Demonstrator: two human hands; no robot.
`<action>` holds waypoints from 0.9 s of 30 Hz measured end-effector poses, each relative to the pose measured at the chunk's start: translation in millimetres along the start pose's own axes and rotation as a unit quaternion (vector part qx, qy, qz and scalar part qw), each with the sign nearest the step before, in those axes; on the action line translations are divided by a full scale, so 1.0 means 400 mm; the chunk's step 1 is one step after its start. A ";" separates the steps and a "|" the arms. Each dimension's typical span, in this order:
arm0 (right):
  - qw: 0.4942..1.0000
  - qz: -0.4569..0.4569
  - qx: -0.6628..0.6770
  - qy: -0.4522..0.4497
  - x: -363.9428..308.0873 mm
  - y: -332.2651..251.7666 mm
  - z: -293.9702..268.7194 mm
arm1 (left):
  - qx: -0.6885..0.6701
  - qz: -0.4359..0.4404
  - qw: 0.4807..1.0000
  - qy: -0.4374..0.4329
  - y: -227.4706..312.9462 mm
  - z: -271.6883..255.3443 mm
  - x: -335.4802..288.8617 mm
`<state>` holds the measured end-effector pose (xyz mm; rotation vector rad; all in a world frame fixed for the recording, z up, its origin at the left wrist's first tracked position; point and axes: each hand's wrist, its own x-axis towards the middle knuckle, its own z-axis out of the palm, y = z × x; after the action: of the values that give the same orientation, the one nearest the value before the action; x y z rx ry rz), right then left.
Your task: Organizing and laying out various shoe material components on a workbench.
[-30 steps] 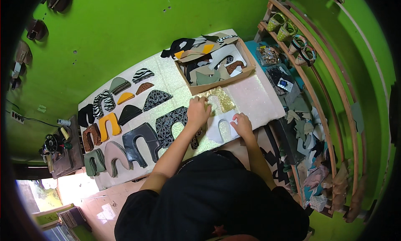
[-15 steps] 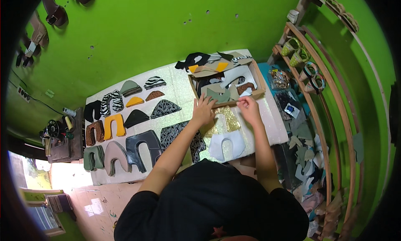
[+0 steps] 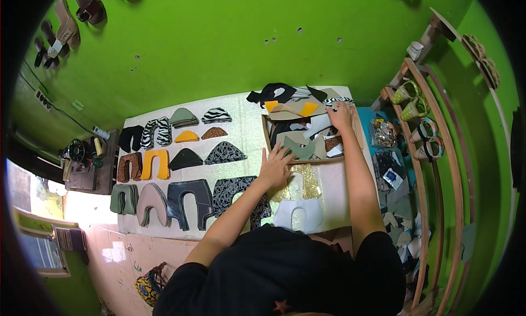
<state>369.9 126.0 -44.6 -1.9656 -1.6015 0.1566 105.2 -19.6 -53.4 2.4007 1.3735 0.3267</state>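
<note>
Well left of the cardboard box (image 3: 323, 160), yellow U-shaped pieces (image 3: 155, 164) lie beside leopard-print ones (image 3: 130, 167). At the box's near left corner, the left hand (image 3: 276, 168) has its fingers spread. Inside the box sits an olive scrap (image 3: 298, 147). Over its far right part, the right hand (image 3: 341, 118) bends; its grip I cannot tell.

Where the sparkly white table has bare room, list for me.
Bare: between the zebra-striped half-moon stack and the brown cardboard box; also a narrow strip in front of that box, between the white U-shaped piece and right forearm. Crowded: the left side of the table, with rows of cut pieces.
</note>
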 end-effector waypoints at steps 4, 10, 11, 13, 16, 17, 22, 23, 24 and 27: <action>0.991 0.081 -0.077 -0.068 0.010 -0.040 -0.001 | -0.002 0.013 0.999 0.034 0.013 -0.019 -0.013; 0.988 0.072 -0.083 -0.107 -0.017 -0.061 -0.004 | 0.003 0.007 1.000 -0.009 0.018 -0.058 0.015; 0.987 0.072 -0.090 -0.110 -0.022 -0.066 -0.009 | 0.011 -0.008 1.000 -0.001 0.008 -0.057 0.036; 0.988 0.069 -0.087 -0.107 -0.033 -0.055 -0.022 | 0.046 0.010 0.995 0.084 -0.003 -0.051 0.080; 0.987 0.061 -0.093 -0.115 -0.052 -0.059 -0.043 | -0.059 0.016 0.994 0.092 -0.057 -0.040 0.162; 0.985 0.057 -0.103 -0.127 -0.061 -0.062 -0.048 | -0.007 0.025 0.995 0.096 -0.066 -0.036 0.186; 0.986 0.049 -0.118 -0.107 -0.104 -0.056 -0.062 | 0.117 0.108 0.983 0.093 -0.105 -0.002 0.265; 0.988 0.047 -0.104 -0.106 -0.113 -0.062 -0.065 | 0.146 0.097 0.981 0.080 -0.114 0.006 0.269; 0.989 0.047 -0.091 -0.103 -0.122 -0.068 -0.073 | 0.173 0.088 0.979 0.068 -0.110 0.006 0.277; 0.996 0.027 -0.074 -0.052 -0.145 -0.072 -0.071 | 0.213 0.053 0.975 0.039 -0.103 0.006 0.291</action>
<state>342.4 64.7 -22.3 -2.1455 -1.6689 0.1692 132.5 99.8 -69.7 2.8434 1.4736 0.1649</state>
